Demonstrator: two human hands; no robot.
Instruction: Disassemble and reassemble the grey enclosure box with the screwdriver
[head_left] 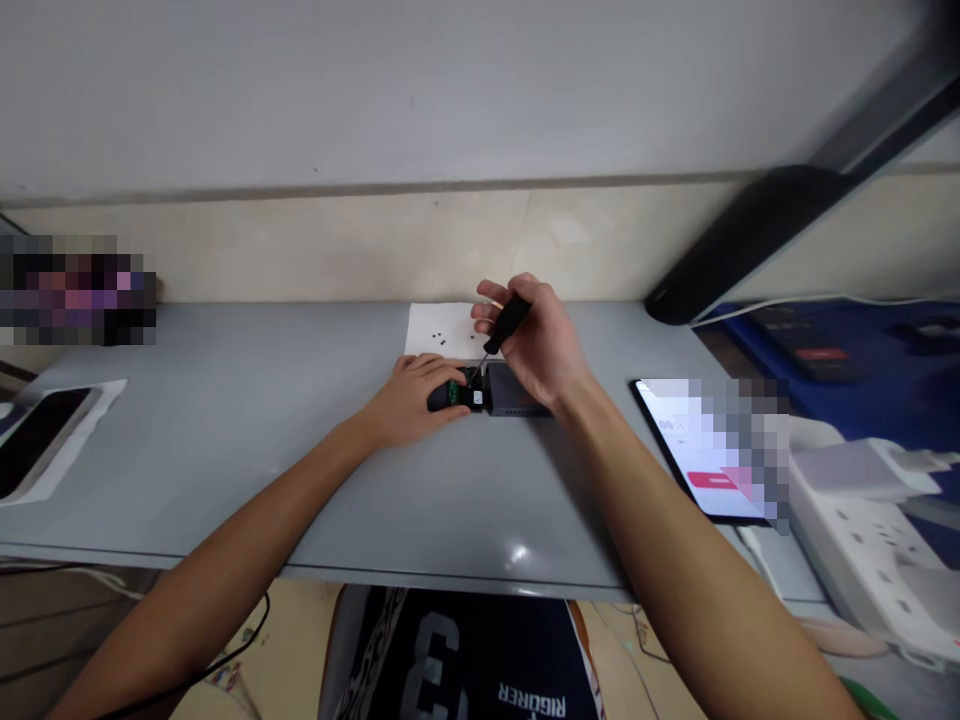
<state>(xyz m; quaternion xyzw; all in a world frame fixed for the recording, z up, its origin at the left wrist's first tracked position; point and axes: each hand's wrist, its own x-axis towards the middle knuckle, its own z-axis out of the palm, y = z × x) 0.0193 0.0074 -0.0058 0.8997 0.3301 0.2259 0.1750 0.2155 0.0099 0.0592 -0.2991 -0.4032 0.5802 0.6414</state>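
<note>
Grey table (225,420) (1 screwdriver (510,321) held over it), pale wall (390,90) behind.

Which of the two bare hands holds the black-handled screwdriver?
The right hand grips the black-handled screwdriver; the left hand holds a black device with green circuitry.

On my right, lit tablet (690,440) lies just beside white power strip (851,540), white charger (855,467) on top. Black post (739,240) rises behind tablet. Far left, I see dark phone (41,440) on white sheet (97,408). Blue item (892,365) far right, possibly mat.
</note>
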